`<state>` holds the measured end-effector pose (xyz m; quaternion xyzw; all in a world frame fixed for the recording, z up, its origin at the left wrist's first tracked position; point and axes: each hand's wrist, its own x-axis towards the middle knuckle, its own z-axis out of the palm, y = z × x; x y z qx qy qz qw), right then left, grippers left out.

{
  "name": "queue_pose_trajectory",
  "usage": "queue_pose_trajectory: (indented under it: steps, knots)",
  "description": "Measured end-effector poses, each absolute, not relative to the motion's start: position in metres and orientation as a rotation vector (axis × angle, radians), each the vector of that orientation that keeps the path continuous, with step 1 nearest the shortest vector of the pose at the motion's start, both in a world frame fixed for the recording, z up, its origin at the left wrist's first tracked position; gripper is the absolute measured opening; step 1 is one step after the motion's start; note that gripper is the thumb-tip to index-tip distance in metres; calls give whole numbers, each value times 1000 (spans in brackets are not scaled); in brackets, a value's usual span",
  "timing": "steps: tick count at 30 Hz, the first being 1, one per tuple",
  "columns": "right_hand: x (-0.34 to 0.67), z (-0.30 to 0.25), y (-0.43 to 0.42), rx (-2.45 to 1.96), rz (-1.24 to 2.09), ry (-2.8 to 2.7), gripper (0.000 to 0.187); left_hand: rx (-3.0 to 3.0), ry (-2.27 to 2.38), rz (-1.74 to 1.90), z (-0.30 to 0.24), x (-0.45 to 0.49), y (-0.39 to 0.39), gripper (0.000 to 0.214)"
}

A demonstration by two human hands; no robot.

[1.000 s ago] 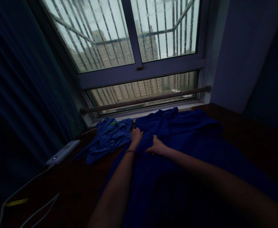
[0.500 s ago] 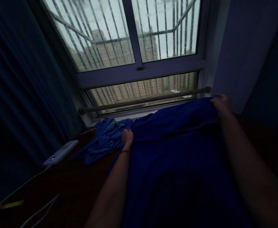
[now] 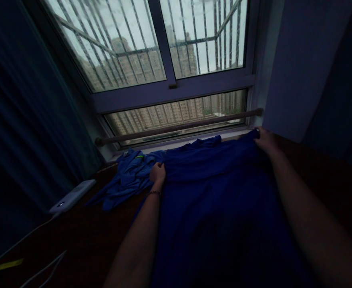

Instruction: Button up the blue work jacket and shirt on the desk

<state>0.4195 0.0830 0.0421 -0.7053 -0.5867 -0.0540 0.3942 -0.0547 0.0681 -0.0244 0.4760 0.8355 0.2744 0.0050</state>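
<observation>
Blue cloth (image 3: 200, 172) lay spread over the dark brown surface (image 3: 88, 240), far edge up by the window (image 3: 133, 96); near end too dark to make out. L hand (image 3: 157, 173) was closed in a fist on its left edge; R hand (image 3: 266, 141) had the far right corner pinched, fingers narrow, corner a bit raised, it seemed. Hands stood well apart at opp. sides, prob. to stretch the cloth flat b/w them, tho a few folds showed along the far edge. Lighter garment (image 3: 130, 174) sat bunched just left of L hand, maybe put there to free up room. White device (image 3: 73, 196) w/ cable (image 3: 25, 238) lay farther left nr. the curtain (image 3: 43, 100), well apart from both hands.
</observation>
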Motion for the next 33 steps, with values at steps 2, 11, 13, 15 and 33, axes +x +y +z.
queue_pose_trajectory:
  steps: [2,11,13,15,33]
  knots:
    - [415,42,79,-1719,-291,-1408,53,1491,2645,897,-25,-52,67,34]
    - [410,-10,94,-2428,123,-1179,50,1896,2666,982,-12,-26,57,32]
    - [401,-7,97,-2339,-12,-1360,47,2293,2474,1005,-5,-8,59,34]
    - [388,-4,99,-2165,-128,-1594,50,2600,2172,920,-5,11,62,38]
    - [381,-44,103,-2372,-153,-1170,59,1767,2648,625,-44,-22,126,65]
